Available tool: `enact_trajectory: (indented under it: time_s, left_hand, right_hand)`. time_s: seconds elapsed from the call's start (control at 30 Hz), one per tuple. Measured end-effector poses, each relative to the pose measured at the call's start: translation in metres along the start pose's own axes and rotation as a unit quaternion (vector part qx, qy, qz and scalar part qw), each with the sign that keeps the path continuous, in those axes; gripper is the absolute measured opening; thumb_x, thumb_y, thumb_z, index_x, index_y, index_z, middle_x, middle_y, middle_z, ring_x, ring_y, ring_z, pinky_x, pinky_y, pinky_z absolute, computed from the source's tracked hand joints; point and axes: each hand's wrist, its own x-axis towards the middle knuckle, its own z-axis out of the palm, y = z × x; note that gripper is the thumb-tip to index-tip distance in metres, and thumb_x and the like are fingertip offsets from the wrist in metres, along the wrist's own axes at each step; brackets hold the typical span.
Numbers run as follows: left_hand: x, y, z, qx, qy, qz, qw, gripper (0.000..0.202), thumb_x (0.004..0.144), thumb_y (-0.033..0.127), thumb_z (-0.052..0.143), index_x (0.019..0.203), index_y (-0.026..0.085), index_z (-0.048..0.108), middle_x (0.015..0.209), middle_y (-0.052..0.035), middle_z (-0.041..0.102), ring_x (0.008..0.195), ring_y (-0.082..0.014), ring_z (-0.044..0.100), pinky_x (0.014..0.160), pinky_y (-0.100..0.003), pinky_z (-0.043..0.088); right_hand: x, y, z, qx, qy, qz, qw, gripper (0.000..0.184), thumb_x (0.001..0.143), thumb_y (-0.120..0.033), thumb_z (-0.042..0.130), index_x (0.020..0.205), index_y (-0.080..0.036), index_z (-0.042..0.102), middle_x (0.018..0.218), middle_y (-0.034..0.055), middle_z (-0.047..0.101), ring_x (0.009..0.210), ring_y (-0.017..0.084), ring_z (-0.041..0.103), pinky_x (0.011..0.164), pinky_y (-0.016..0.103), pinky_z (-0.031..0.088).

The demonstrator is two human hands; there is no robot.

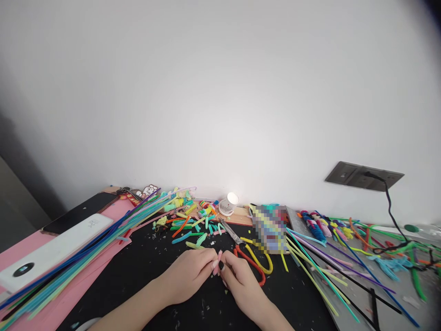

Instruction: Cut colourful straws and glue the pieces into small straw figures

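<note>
Over the black mat [138, 285], my left hand [193, 271] and my right hand [241, 278] meet with their fingertips together. Pinched between them is a short piece of pink pipe cleaner [219, 256], its middle partly hidden by the fingers. Just beyond my right hand lies a pair of scissors [231, 232], blades pointing away to the left, with handle loops that look red and yellow. Short cut pieces of pipe cleaner [181, 236] in green, blue, orange and yellow are scattered past my left hand.
Long pipe cleaners [113, 248] cross the left side beside a white power bank [58, 250] and a dark phone [81, 212]. A paper cup [227, 205] stands by the wall. Rightward, a grey board [310, 276] bears more pipe cleaners; a cord hangs from the wall socket [363, 176].
</note>
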Motion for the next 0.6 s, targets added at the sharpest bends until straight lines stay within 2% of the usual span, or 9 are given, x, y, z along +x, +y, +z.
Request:
enact_trajectory:
  time_s: [0.17, 0.43, 0.6]
  left_hand:
    - [0.000, 0.007, -0.009, -0.011, -0.006, -0.024, 1.000, 0.030, 0.094, 0.023, 0.027, 0.079, 0.020, 0.052, 0.075, 0.0015, 0.057, 0.069, -0.0148, 0.055, 0.065, -0.023, 0.038]
    - [0.001, 0.010, -0.012, -0.017, -0.016, -0.037, 0.999, 0.036, 0.096, 0.025, 0.023, 0.073, 0.020, 0.051, 0.071, 0.0025, 0.055, 0.066, -0.0132, 0.053, 0.063, -0.023, 0.039]
    - [0.001, 0.012, -0.012, -0.028, -0.025, -0.019, 0.999, 0.039, 0.096, 0.025, 0.022, 0.072, 0.019, 0.051, 0.073, 0.0022, 0.056, 0.069, -0.0128, 0.053, 0.068, -0.025, 0.041]
  right_hand:
    - [-0.001, -0.005, -0.001, 0.012, 0.013, 0.002, 1.000, 0.023, 0.091, -0.025, 0.036, 0.072, -0.018, 0.046, 0.059, -0.0050, 0.038, 0.054, 0.009, 0.035, 0.050, 0.021, 0.028]
    - [-0.004, -0.010, -0.002, -0.006, -0.025, 0.004, 1.000, 0.020, 0.089, -0.017, 0.038, 0.076, -0.018, 0.053, 0.059, -0.0051, 0.040, 0.054, 0.009, 0.036, 0.051, 0.020, 0.027]
    - [-0.004, -0.005, -0.002, 0.000, -0.014, 0.015, 1.000, 0.029, 0.094, -0.025, 0.032, 0.075, -0.017, 0.053, 0.059, -0.0049, 0.040, 0.054, 0.009, 0.038, 0.051, 0.021, 0.028]
